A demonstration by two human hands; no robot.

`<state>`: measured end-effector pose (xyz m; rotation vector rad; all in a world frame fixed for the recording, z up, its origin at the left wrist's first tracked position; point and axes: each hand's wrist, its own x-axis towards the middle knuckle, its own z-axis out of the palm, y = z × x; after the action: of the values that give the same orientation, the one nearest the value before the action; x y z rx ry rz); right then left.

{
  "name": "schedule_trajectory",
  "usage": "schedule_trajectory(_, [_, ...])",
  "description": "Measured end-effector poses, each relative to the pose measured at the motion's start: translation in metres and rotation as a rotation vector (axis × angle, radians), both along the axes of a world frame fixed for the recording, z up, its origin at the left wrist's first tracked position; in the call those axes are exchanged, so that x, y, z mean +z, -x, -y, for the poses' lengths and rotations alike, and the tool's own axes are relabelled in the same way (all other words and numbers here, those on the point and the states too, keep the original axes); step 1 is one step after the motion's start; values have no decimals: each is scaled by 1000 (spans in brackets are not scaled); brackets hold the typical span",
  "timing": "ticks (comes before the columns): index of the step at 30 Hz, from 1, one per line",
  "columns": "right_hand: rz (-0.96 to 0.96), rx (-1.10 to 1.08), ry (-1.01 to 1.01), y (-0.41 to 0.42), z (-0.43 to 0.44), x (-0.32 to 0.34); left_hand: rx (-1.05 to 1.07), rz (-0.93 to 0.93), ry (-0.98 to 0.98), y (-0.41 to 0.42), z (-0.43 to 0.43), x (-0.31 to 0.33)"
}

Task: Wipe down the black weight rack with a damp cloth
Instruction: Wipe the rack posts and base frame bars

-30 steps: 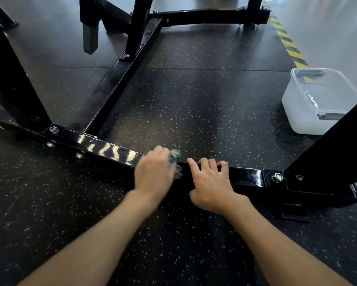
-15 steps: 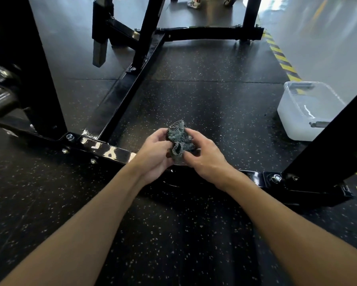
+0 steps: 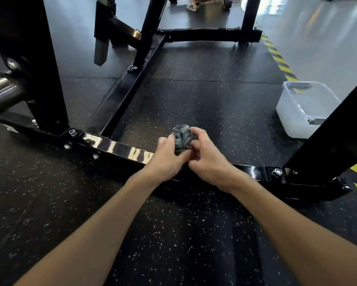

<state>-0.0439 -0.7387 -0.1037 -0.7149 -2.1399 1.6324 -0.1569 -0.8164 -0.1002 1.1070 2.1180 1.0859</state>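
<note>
Both hands hold the bunched grey cloth (image 3: 181,136) just above the black weight rack (image 3: 115,146) base bar. The left hand (image 3: 165,158) and the right hand (image 3: 209,159) each have a grip grasping it. A water tub (image 3: 293,120) stands on the floor to the right.

A clear tub (image 3: 290,123) sits on speckled flooring (image 3: 49,203) beside hazard striping (image 3: 281,63).

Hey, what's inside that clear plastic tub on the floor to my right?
The translucent rectangular plastic tub seems to hold clear liquid, likely water. Its near right corner is hidden behind the black metal rack upright.
</note>
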Motion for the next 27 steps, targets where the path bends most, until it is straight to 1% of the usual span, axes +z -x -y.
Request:
schedule_trajectory(1, [-14, 25, 68, -2, -2, -4, 11, -96, 30, 2, 2, -4])
schedule_trajectory(2, [-9, 17, 79, -5, -5, -10, 11, -174, 57, 2, 4, -7])
schedule_trajectory(3, [31, -31, 20, -8, -9, -14, 11, -244, 73, 3, 6, -11])
schedule_trajectory(4, [109, -83, -91, -12, -13, -19, 15, -307, 81, 3, 8, -17])
schedule_trajectory(5, [232, -108, -226, -14, -18, -24, 17, -363, 85, 2, 9, -21])
schedule_trajectory(6, [382, -92, -343, -17, -21, -30, 2, -404, 88, 1, 10, -27])
schedule_trajectory(7, [505, -53, -417, -18, -23, -37, -28, -433, 88, -3, 9, -32])
schedule_trajectory(8, [584, -7, -455, -20, -23, -45, -64, -459, 94, -6, 7, -38])
schedule_trajectory(9, [613, 27, -487, -21, -23, -52, -107, -486, 110, -9, 6, -45])
schedule_trajectory(12, [574, 46, -580, -23, -25, -68, -255, -667, 159, -21, 1, -63])
schedule_trajectory(14, [537, 25, -586, -25, -25, -72, -292, -736, 179, -28, -3, -68])
schedule_trajectory(16, [501, 13, -573, -27, -24, -70, -282, -745, 212, -29, -8, -62])
schedule_trajectory(17, [500, 31, -571, -30, -23, -68, -241, -733, 240, -26, -10, -57])
schedule_trajectory(19, [523, 91, -552, -36, -24, -63, -101, -682, 311, -13, -14, -49])
schedule_trajectory(21, [558, 119, -521, -39, -27, -58, 10, -676, 323, -5, -15, -49])
schedule_trajectory(22, [571, 111, -505, -38, -27, -57, 6, -686, 305, -10, -14, -51])
schedule_trajectory(24, [583, 35, -510, -32, -26, -59, -122, -707, 234, -27, -13, -57])
schedule_trajectory(26, [602, -10, -582, -25, -19, -62, -207, -709, 174, -30, -5, -62])
schedule_trajectory(27, [614, -18, -607, -24, -15, -64, -198, -713, 161, -21, -1, -62])
